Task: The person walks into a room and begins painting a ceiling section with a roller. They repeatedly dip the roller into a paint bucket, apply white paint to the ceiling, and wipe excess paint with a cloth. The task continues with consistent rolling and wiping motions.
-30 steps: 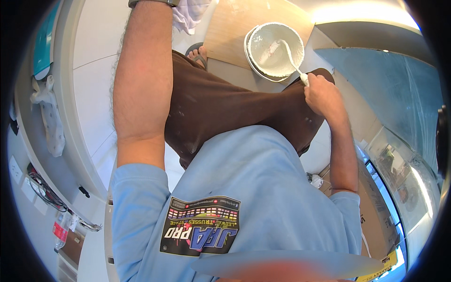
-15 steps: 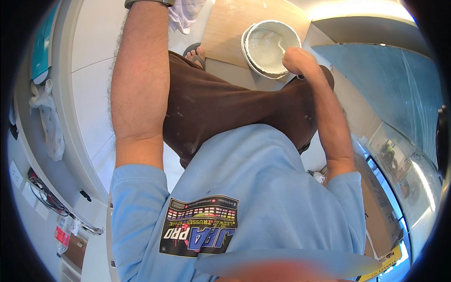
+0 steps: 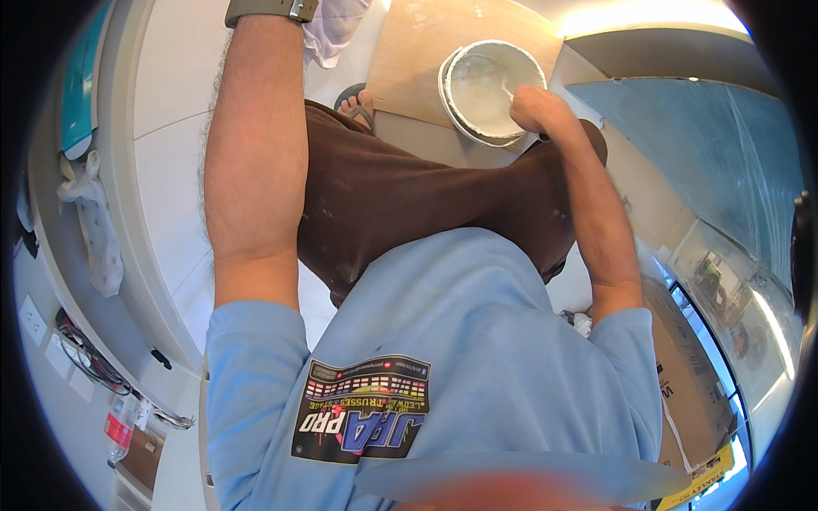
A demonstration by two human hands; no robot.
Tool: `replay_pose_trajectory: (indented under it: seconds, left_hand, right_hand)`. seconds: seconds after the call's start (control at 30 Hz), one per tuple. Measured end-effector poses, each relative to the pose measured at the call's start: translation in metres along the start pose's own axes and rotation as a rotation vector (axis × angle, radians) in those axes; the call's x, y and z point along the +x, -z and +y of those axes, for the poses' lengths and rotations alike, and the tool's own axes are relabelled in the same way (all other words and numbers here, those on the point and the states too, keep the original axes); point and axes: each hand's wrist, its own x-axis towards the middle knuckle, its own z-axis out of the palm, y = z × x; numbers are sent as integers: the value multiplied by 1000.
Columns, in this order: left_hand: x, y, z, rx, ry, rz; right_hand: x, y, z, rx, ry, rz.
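My right hand [image 3: 538, 111] is closed at the right rim of a round white bucket [image 3: 461, 106], its inner wall smeared with whitish paint or paste. A thin, bent, whitish rod [image 3: 507, 88] comes out of the fist and reaches down into the bucket. Its lower end is hard to make out, so I cannot tell the kind of tool. My left arm [image 3: 256, 162] stretches far forward with an olive wristband [image 3: 271, 8], and the left hand lies beyond the upper edge.
Under the bucket lies a light wooden board [image 3: 409, 64]. A pale cloth [image 3: 331, 30] is by my left wrist, near my sandalled foot [image 3: 356, 106]. Bluish plastic sheeting [image 3: 690, 136] covers the right side. Behind my right elbow stands a cardboard box [image 3: 686, 375].
The rod in my right hand has shifted slightly and shows less above the bucket's contents. More of the left wristband has come into view.
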Motion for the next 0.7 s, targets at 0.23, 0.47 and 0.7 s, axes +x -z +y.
replay_pose_trajectory:
  seconds: [0.23, 0.47, 0.7]
  left_hand:
    - [2, 4, 0, -65, 91, -127]
    - [6, -20, -32, 426, -575, 72]
    - [15, -28, -32, 542, -547, 24]
  right_hand:
    - [-11, 12, 9, -26, 27, 14]
    - [-8, 4, 16, -5, 4, -22]
    - [6, 8, 11, 24, -34, -63]
